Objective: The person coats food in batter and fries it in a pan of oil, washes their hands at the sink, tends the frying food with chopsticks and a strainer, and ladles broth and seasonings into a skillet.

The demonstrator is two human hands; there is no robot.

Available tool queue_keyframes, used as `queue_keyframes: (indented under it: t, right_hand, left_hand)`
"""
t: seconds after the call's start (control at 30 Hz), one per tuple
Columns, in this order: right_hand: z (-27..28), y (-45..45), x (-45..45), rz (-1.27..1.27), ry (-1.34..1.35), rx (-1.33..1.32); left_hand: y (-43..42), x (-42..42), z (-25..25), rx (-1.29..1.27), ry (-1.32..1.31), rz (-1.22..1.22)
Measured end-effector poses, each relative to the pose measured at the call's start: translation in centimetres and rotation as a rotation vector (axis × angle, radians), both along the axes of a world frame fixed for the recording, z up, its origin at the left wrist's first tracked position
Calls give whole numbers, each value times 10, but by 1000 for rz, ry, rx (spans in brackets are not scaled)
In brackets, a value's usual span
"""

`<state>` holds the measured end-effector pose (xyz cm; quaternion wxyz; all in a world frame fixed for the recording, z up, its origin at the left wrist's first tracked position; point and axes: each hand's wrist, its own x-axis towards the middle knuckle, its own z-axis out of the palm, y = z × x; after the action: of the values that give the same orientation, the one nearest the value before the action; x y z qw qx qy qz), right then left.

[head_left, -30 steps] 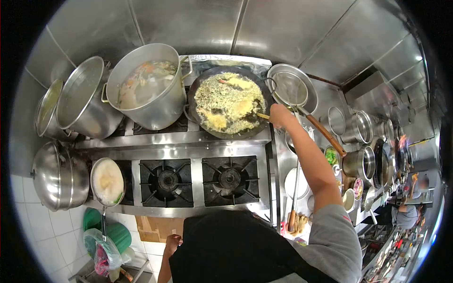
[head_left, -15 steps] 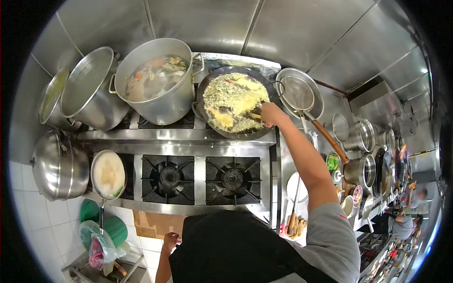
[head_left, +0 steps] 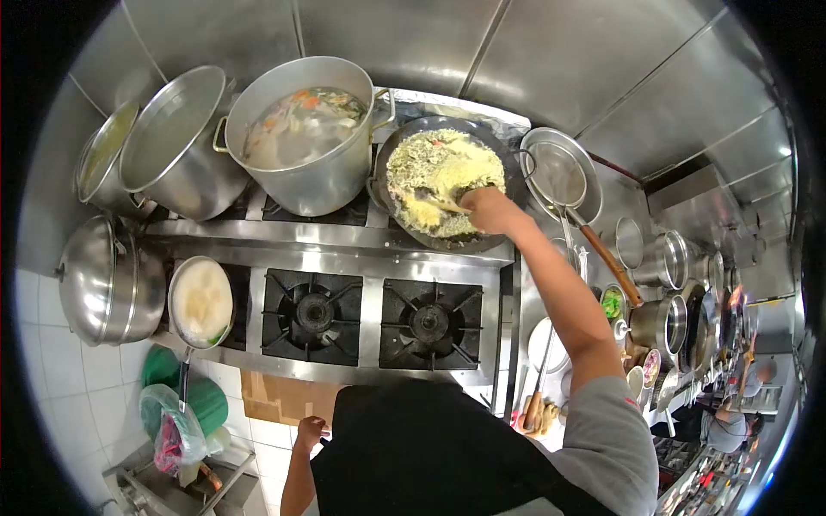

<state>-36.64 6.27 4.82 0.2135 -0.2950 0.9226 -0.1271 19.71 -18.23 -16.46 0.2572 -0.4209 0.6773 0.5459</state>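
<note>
At the back right burner sits a wide dark wok (head_left: 514,185) with loop handles, filled with a crumbly yellow-green mixture (head_left: 443,163). My right hand (head_left: 490,211) reaches over its right side, closed around a wooden spatula (head_left: 447,206). The spatula's far end is down among the food, partly hidden. Low at my side hangs my left hand (head_left: 311,432), its fingers curled in, away from the stove. I see nothing held in it.
Left of the wok stands a large stockpot (head_left: 301,185) of broth and vegetables. Further left are more tall pots (head_left: 202,185) and a small pan (head_left: 202,301) of pale liquid. Two front burners (head_left: 430,322) lie between me and the wok. A strainer (head_left: 559,176) rests at the right.
My right hand has swept the spatula leftward through the mixture, towards the wok's near left side. The camera view has shifted slightly. My left hand still hangs low.
</note>
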Motion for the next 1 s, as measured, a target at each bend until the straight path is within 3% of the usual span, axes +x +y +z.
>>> queue_keyframes:
  t: [0.17,0.2,0.27,0.37,0.47,0.57,0.7,0.77,0.83,0.9,0.93,1.0]
  right_hand:
    - [-50,-20,-3,255,202,5]
    - [-48,-20,-2,255,203,5]
    - [-45,-21,-2,144,246,270]
    - [-14,-11,0,113,178,353]
    - [-4,0,-6,20,174,321]
    - [-32,9,-22,72,216,280]
    - [-32,15,-28,63,244,287]
    - [-9,18,-31,48,217,304]
    - [6,32,-48,11,198,38]
    - [5,38,-78,-43,401,60]
    - [-6,41,-100,-67,476,81]
    - [-22,44,-131,-160,521,146]
  left_hand:
    - [1,-4,2,3,8,32]
    - [0,-7,6,17,-11,42]
    - [-2,-8,8,30,-28,57]
    - [-3,-1,2,-3,-39,-19]
    - [-3,-1,-1,21,-129,3]
    - [-1,-6,8,-31,-156,-71]
    - [-11,-2,-8,7,-59,-82]
    - [-25,34,-73,221,40,170]
    - [-24,26,-60,128,60,24]
    - [-17,12,-41,209,-121,311]
    - [-12,5,-29,207,-122,308]
    - [-10,-2,-10,59,-19,31]
